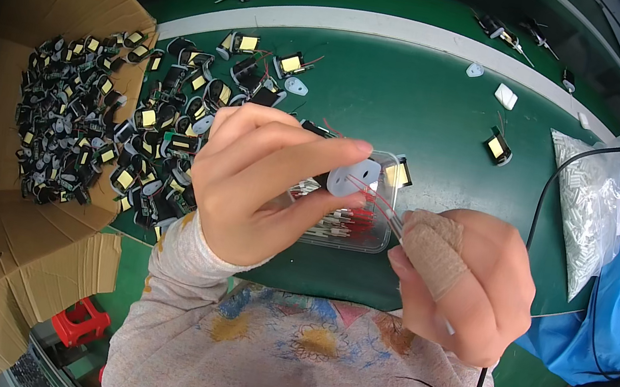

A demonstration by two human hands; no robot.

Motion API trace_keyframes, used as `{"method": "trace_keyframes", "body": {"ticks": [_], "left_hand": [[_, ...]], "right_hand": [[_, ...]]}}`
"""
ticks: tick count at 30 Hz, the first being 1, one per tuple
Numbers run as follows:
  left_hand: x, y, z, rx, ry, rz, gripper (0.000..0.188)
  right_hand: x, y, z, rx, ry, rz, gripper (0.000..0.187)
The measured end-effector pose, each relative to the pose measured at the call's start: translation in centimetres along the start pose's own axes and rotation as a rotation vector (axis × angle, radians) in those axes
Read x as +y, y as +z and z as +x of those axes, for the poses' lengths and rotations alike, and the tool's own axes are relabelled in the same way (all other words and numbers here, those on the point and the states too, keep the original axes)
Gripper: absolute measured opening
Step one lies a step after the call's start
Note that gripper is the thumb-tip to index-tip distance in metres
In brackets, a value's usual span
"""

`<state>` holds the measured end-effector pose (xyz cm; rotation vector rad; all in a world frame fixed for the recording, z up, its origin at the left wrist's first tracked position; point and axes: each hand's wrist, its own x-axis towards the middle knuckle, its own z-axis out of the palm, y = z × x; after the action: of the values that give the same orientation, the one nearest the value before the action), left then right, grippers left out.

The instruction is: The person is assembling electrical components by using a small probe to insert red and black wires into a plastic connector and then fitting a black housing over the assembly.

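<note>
My left hand (256, 177) pinches a light-grey oval plastic cap (345, 179) between thumb and forefinger. A dark part shows behind the cap, mostly hidden by my fingers. Thin red wires (375, 194) run from the cap's face toward my right hand (466, 283). That hand is closed, with a tan bandage around its forefinger, and it grips a slim silvery piece (396, 225) where the wires end; whether this is a tool or a part I cannot tell. Below both hands sits a clear plastic box (377, 243) holding several silvery pieces with red leads.
A cardboard box (68, 236) full of small black assemblies stands at left, with more assemblies (172, 139) heaped beside it. One black assembly (498, 146) lies right on the green table (425, 82). At far right are a bag of white tubes (587, 213) and another person's blue sleeve (590, 319).
</note>
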<state>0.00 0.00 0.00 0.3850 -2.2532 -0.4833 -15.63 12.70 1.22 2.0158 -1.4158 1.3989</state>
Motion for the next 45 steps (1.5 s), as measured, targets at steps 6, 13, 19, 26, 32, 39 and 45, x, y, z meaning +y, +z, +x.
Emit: {"method": "trace_keyframes", "body": {"ticks": [6, 13, 19, 26, 32, 39, 45], "left_hand": [[0.1, 0.0, 0.1, 0.025, -0.015, -0.011, 0.043], [0.1, -0.1, -0.1, 0.026, -0.002, -0.025, 0.044], [0.2, 0.1, 0.0, 0.035, -0.003, -0.042, 0.044], [0.2, 0.0, 0.0, 0.025, 0.034, -0.036, 0.043], [0.2, 0.1, -0.1, 0.051, 0.0, -0.016, 0.046], [0.2, -0.1, -0.2, 0.054, 0.0, 0.022, 0.046], [0.3, -0.1, -0.1, 0.06, 0.01, 0.066, 0.043]], "right_hand": [[0.4, -0.6, 0.7, -0.058, 0.092, 0.132, 0.036], [0.3, -0.4, 0.3, -0.035, 0.082, 0.114, 0.035], [0.3, -0.4, 0.4, -0.033, 0.085, 0.143, 0.036], [0.2, -0.5, 0.4, -0.02, 0.088, 0.141, 0.036], [-0.3, -0.2, 0.3, -0.005, 0.042, 0.065, 0.041], [-0.9, 0.6, 0.0, 0.075, -0.006, -0.031, 0.042], [-1.6, 1.2, -0.1, 0.124, 0.001, -0.122, 0.035]]}}
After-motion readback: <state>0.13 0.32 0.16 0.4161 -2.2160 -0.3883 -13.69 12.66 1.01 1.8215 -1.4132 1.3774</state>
